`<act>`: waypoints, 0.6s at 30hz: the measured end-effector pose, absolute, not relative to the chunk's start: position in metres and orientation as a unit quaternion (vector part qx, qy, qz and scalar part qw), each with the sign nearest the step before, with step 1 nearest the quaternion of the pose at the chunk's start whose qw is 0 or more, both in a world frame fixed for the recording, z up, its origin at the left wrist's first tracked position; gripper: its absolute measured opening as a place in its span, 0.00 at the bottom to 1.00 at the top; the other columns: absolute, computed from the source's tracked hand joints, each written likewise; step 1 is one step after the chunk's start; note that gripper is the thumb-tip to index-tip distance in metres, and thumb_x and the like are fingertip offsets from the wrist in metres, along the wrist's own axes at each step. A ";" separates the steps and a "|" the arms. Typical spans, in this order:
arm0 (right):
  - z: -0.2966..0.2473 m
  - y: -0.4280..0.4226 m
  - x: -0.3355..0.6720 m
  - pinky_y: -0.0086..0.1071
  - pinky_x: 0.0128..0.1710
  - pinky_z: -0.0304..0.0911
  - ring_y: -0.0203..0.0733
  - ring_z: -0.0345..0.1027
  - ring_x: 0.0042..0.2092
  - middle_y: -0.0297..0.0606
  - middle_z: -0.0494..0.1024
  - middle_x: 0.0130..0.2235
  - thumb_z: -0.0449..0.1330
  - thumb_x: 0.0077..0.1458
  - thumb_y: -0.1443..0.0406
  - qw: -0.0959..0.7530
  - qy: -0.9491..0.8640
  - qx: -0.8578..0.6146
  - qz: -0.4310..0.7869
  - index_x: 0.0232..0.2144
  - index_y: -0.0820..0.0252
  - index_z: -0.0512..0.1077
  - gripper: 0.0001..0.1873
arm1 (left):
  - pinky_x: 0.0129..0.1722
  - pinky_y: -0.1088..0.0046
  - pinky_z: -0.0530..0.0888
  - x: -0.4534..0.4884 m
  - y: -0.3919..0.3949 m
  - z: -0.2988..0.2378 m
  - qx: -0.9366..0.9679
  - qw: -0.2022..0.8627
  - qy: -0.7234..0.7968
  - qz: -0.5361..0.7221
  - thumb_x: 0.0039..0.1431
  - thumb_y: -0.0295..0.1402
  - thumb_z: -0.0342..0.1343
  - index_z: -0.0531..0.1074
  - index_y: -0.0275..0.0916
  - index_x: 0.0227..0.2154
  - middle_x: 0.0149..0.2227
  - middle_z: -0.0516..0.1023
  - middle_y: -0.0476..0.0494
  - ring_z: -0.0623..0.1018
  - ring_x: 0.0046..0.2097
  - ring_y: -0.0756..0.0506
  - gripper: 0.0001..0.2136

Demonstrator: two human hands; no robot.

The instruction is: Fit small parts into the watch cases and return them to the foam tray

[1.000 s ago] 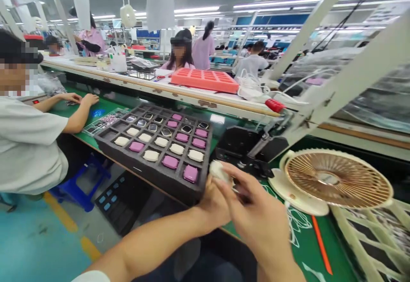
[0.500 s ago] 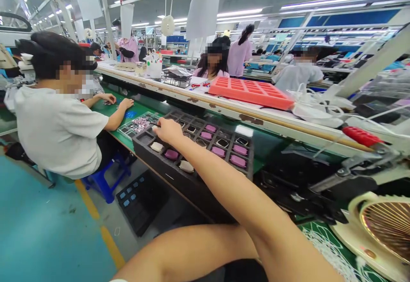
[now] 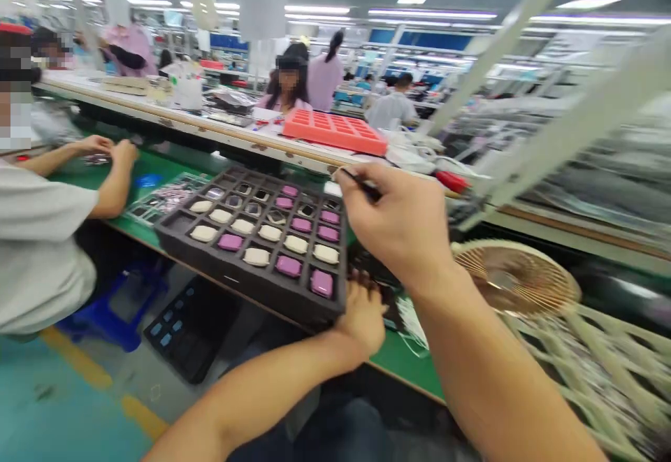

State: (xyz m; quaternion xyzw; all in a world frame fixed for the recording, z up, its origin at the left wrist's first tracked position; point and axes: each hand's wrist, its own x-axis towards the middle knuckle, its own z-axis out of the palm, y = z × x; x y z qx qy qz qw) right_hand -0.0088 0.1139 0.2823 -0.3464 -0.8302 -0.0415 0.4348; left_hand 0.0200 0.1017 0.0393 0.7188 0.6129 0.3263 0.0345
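My right hand (image 3: 401,221) is raised past the right end of a dark foam tray, its fingers closed around a slender dark tool (image 3: 361,186) whose exact kind I cannot make out. Lower down, my left hand (image 3: 364,315) rests by the tray's near right corner, fingers stretched forward and apart; the fingertips are blurred against dark things. Compartments of the foam tray (image 3: 251,293) hold several cream watch-case-shaped pieces (image 3: 256,257), purple ones (image 3: 321,282) and others with dark, glossy faces (image 3: 307,210). The near left compartment shows only foam.
A co-worker's hands (image 3: 112,147) are at the left, behind a clear tray of small parts (image 3: 170,196). An orange compartment tray (image 3: 335,132) sits on the shelf. A fan (image 3: 516,277) stands right of my right arm, with white cords (image 3: 414,322) nearby. Black trays (image 3: 191,329) lie on the floor.
The view has swung right. My right hand has left the tray's far left part and is now beyond its right end. My left hand has come into sight beside the tray.
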 end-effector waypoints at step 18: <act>0.289 0.216 0.117 0.44 0.50 0.73 0.48 0.76 0.43 0.47 0.84 0.49 0.59 0.64 0.64 0.456 -0.779 -0.416 0.112 0.52 0.62 0.75 0.16 | 0.70 0.44 0.68 0.009 0.037 0.013 0.758 -0.008 0.552 0.347 0.70 0.22 0.47 0.73 0.34 0.59 0.70 0.67 0.27 0.62 0.74 0.32 0.18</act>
